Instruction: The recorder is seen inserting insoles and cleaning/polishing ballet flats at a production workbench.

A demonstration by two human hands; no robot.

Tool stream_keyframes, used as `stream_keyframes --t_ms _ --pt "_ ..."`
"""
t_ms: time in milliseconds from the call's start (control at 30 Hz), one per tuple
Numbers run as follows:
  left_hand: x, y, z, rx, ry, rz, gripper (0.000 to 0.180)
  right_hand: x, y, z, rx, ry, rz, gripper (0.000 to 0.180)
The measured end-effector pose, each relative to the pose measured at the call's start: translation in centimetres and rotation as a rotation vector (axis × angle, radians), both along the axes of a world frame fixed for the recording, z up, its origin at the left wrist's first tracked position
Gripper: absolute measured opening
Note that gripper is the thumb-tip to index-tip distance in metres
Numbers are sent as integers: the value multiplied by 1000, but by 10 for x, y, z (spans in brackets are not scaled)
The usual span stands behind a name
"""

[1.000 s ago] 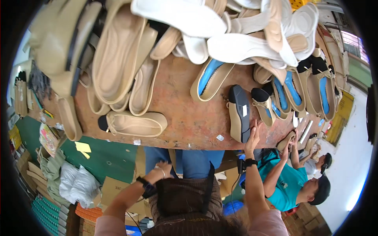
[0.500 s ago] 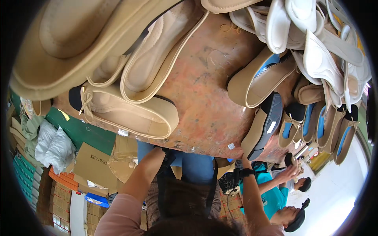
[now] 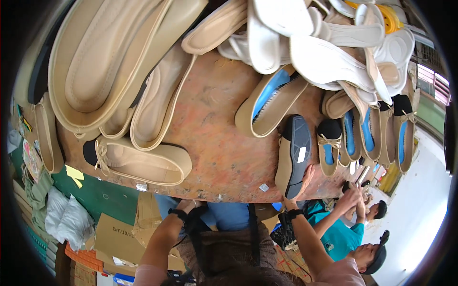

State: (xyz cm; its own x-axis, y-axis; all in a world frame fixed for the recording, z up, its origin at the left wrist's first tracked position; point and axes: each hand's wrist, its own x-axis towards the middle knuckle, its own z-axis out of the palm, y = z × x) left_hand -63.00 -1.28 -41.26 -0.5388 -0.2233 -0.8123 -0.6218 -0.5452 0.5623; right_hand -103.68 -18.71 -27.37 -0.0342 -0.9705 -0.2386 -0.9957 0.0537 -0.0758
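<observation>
Your right hand [image 3: 299, 183] was at the near edge of the surface [image 3: 214, 157], with its fingers wrapped on the heel end of a tan flat shoe [image 3: 292, 155]. The shoe lay tipped on its side, so its dark sole faced you, with a small white sticker on it. Your left hand [image 3: 187, 206] was down below the edge, close to your body. I could not tell if it was open or closed, or if it held anything.

The shoe looked light and a bit bendy. The sole looked stiffer than the soft upper, so the heel end seemed like a good place to hold it. It did not look easy to break.

Lots of things lay around it. A tan shoe with a blue inside [image 3: 269, 102] sat just behind it. A row of tan shoes with black toes [image 3: 362, 136] stood just to the right. A tan shoe with a bow [image 3: 138, 159] lay to the left, well apart. A pile of white insoles [image 3: 329, 52] sat at the back. Another person in a teal shirt [image 3: 341, 236] reached up near the right corner.
</observation>
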Motion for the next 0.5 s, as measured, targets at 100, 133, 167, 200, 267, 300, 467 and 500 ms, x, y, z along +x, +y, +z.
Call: stream_keyframes --t_ms 100,133,167,200,267,300,467,500 --pt "25 15 -2 -14 -28 -30 68 41 -19 7 -118 -57 -23 48" --pt "26 12 -1 -26 -34 -35 68 61 -33 9 -164 -72 -26 49" --pt "25 2 -1 -36 -48 -38 67 69 -35 14 -209 -95 -27 50" --pt "25 -2 0 -46 -63 -38 67 77 -35 21 -254 -121 -28 51" --pt "29 -8 1 -79 -109 -31 66 100 -50 24 -330 -135 -16 51" --pt "31 -15 0 -95 -131 -25 66 102 -51 26 -333 -121 -2 52" --pt "46 -29 7 -194 -261 18 64 95 -45 28 -348 -112 45 53" --pt "44 -38 17 -218 -288 24 64 95 -45 27 -340 -111 29 52"
